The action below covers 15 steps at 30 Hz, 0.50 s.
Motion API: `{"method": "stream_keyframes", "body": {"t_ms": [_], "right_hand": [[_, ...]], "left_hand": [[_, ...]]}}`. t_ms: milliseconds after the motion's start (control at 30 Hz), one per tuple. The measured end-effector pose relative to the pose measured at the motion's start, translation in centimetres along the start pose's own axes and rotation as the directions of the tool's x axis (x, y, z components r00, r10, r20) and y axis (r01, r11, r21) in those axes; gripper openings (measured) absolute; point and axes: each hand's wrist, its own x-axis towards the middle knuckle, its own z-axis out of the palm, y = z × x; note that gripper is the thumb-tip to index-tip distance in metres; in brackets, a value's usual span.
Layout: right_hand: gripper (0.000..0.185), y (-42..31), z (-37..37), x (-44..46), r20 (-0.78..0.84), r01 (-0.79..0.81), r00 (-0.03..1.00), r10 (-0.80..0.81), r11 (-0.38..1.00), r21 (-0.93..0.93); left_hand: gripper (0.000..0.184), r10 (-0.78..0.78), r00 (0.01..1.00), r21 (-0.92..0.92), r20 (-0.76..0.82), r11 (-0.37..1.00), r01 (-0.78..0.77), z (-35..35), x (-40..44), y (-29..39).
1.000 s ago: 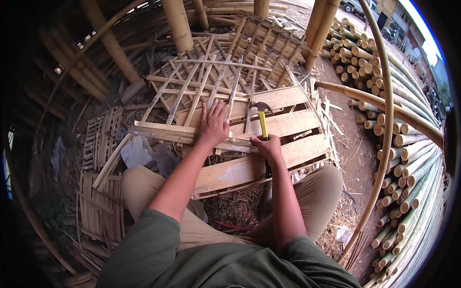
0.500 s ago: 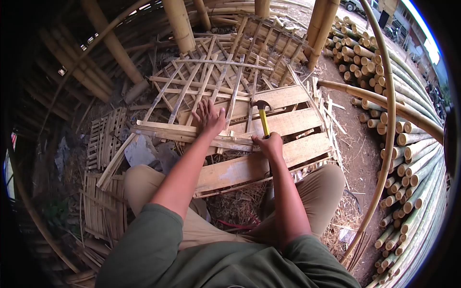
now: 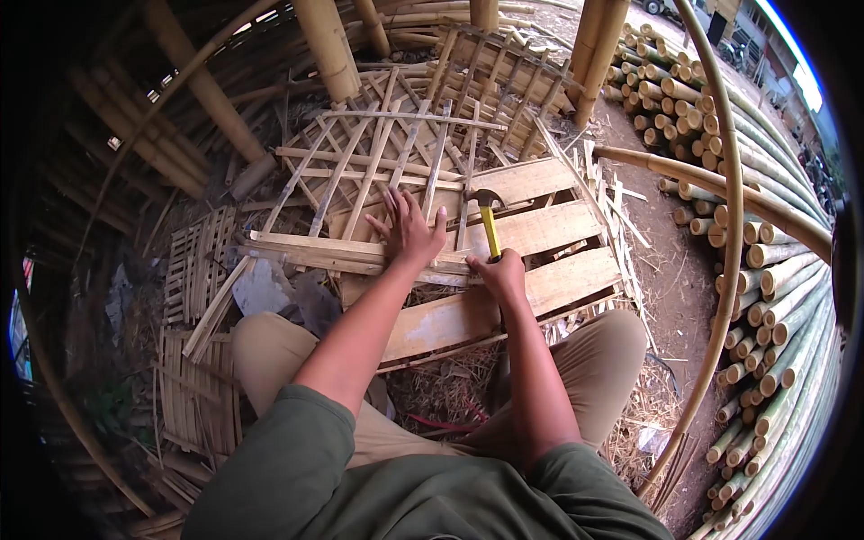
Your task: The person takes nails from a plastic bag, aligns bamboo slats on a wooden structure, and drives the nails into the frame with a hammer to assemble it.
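Observation:
My right hand (image 3: 500, 273) is wrapped round the handle of a claw hammer (image 3: 490, 229) with a yellow handle and a dark metal head. The hammer is held upright above wooden boards (image 3: 562, 227). My left hand (image 3: 410, 232) has its fingers spread, over a lattice frame of bamboo strips (image 3: 373, 166). Its palm is close to the near rail (image 3: 315, 247) of that frame; whether it presses on the rail I cannot tell. The frame lies partly on the boards, and a wide board (image 3: 432, 326) runs closest to my knees.
Cut bamboo poles (image 3: 774, 297) are stacked along the right. Thick bamboo posts (image 3: 326, 49) stand behind the frame, and a curved pole (image 3: 731, 225) arches at the right. Slatted bamboo panels (image 3: 200, 265) lie to the left, beside a grey sheet (image 3: 263, 286). Straw and splinters cover the ground.
My left hand has shifted right along the frame, its fingers spread wider. The lattice frame has slid slightly left. My right hand and the hammer have moved a little left.

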Motion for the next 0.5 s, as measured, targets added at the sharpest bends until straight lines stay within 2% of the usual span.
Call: {"method": "stream_keyframes", "body": {"t_ms": [33, 133, 167, 300, 367, 500], "right_hand": [[0.061, -0.1, -0.1, -0.1, 0.005, 0.0, 1.0, 0.0, 1.0, 0.013], [0.057, 0.1, 0.1, -0.1, -0.016, 0.013, 1.0, -0.012, 1.0, 0.018], [0.054, 0.2, 0.2, 0.0, -0.039, 0.028, 0.999, -0.028, 1.0, 0.006], [0.054, 0.6, 0.4, 0.2, -0.043, 0.052, 0.998, -0.051, 0.999, 0.004], [0.053, 0.5, 0.5, 0.1, -0.044, 0.048, 0.998, -0.047, 0.999, 0.003], [0.058, -0.3, 0.0, -0.4, -0.004, 0.008, 1.0, -0.008, 0.999, 0.035]], "left_hand": [[0.089, 0.162, 0.985, -0.088, -0.064, 0.982, -0.167, -0.1, -0.2, 0.1], [0.088, 0.194, 0.981, 0.008, 0.032, 0.981, -0.194, -0.3, -0.6, 1.1], [0.085, 0.076, 0.984, 0.007, 0.162, 0.997, -0.079, -0.3, -0.5, 1.7], [0.075, 0.02, 0.985, 0.022, 0.172, 0.999, -0.024, -0.3, -0.8, 2.3], [0.068, -0.026, 0.972, 0.057, 0.235, 0.998, 0.013, -0.7, -0.7, 2.6], [0.067, -0.006, 0.986, 0.068, 0.165, 0.998, -0.005, 0.5, -0.8, 2.5]]}}
